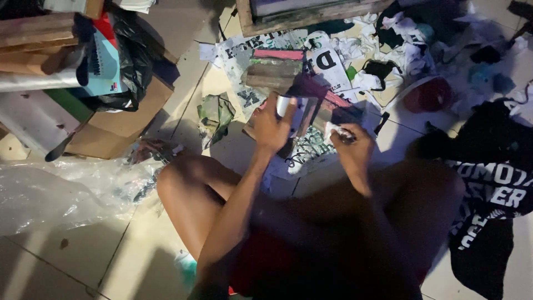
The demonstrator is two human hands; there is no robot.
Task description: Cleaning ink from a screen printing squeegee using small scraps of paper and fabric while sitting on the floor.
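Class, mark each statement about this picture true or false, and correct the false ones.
1. The left hand holds a small flat piece with a pale edge. True.
2. The right hand is empty. False: it grips a small whitish object.
3. A black printed shirt lies on the floor to the person's right. True.
4. The person works at a table. False: they sit on a tiled floor.
5. Clear plastic sheeting lies to the person's left. True.
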